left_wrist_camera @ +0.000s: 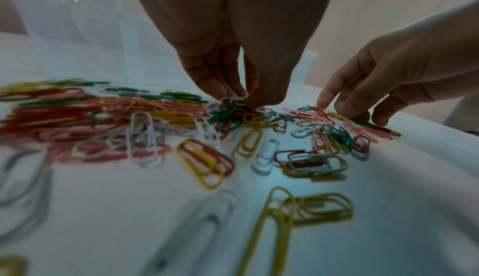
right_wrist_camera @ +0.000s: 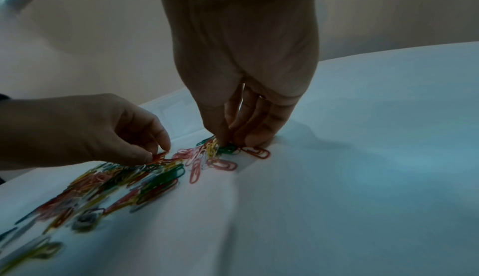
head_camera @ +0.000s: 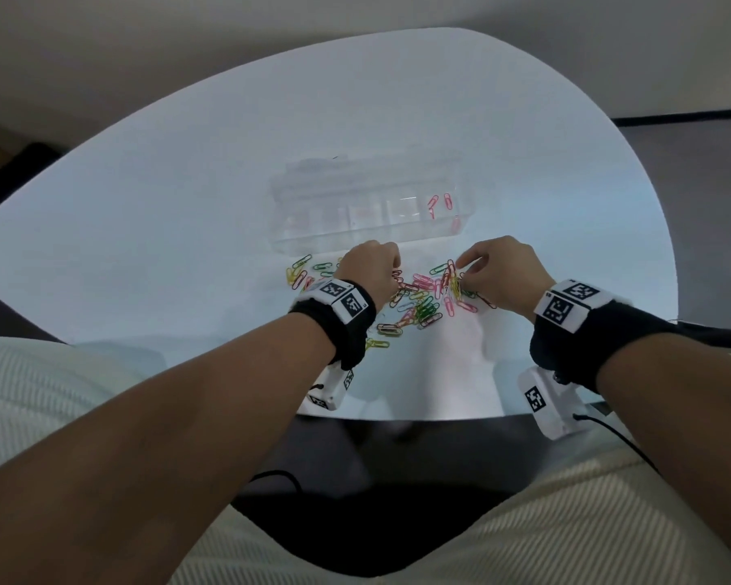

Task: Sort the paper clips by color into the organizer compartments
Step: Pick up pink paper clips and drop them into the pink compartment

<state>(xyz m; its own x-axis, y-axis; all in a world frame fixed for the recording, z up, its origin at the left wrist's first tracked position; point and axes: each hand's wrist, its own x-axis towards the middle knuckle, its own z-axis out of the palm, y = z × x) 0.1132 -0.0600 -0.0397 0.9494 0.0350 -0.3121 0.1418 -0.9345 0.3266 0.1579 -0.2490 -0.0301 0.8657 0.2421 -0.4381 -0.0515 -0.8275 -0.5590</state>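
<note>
A mixed pile of red, pink, yellow, green and white paper clips (head_camera: 418, 297) lies on the white table in front of a clear organizer (head_camera: 313, 230). Its right-end compartment holds a few pink clips (head_camera: 439, 202). My left hand (head_camera: 391, 275) is curled down over the pile's left part. In the right wrist view its thumb and forefinger pinch a red clip (right_wrist_camera: 159, 155). My right hand (head_camera: 461, 276) reaches into the pile's right part, and its thumb and fingers (right_wrist_camera: 224, 143) pinch a tangle of yellow clips (right_wrist_camera: 213, 149). The left wrist view shows my left fingertips (left_wrist_camera: 246, 101) down among green and white clips.
Loose clips spread left of my left wrist (head_camera: 300, 272) and toward the table's near edge (head_camera: 376, 343). The organizer's other compartments (head_camera: 368, 213) look bare through the clear plastic. Bare white tabletop (head_camera: 566, 230) lies to the right. A dark cable (head_camera: 617, 432) trails from my right wrist camera.
</note>
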